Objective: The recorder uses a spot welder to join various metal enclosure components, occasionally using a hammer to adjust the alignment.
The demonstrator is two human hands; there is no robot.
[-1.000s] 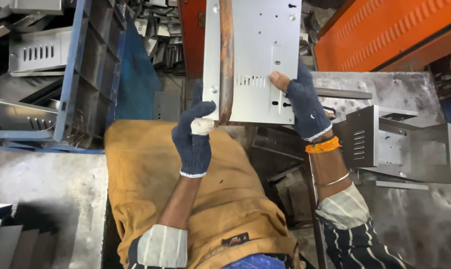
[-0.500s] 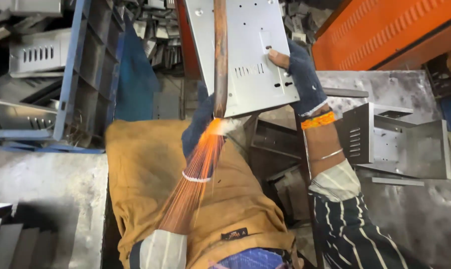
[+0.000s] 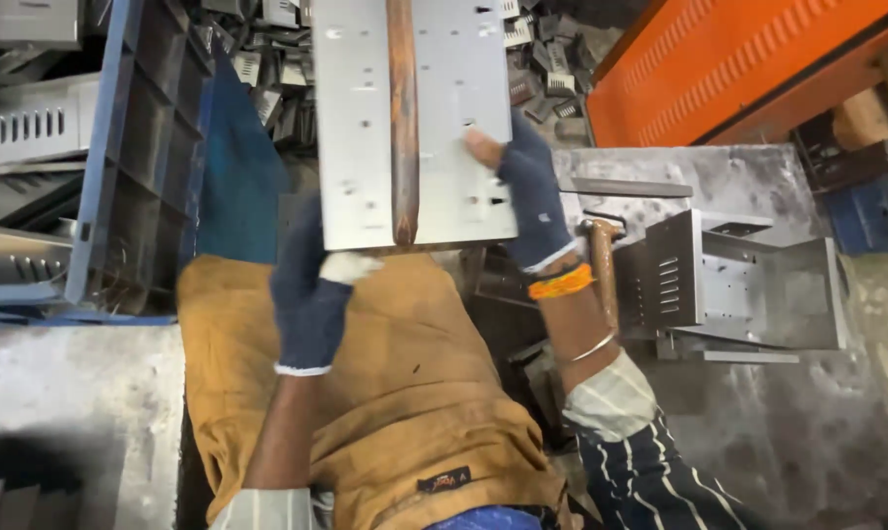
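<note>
Two gloved hands on a metal sheet
Right hand (image 3: 532, 191) grips the sheet (image 3: 444, 128); left hand (image 3: 310, 294) closes at its lower edge.

Left hand (image 3: 312, 294), gloved, points to 12 o'clock, fingers curled; right hand (image 3: 532, 191), gloved, reaches toward 11 o'clock, gripping.

panel (image 3: 444, 118): matt grey sheet metal, punched | bar (image 3: 402, 118): rusty brown metal (rough) | my left hand (image 3: 312, 294), my right hand (image 3: 534, 191): dark blue knit cloth gloves, frayed white at tip | apron (image 3: 415, 393): tan matt cloth | bench (image 3: 817, 422): scuffed dull metal
</note>
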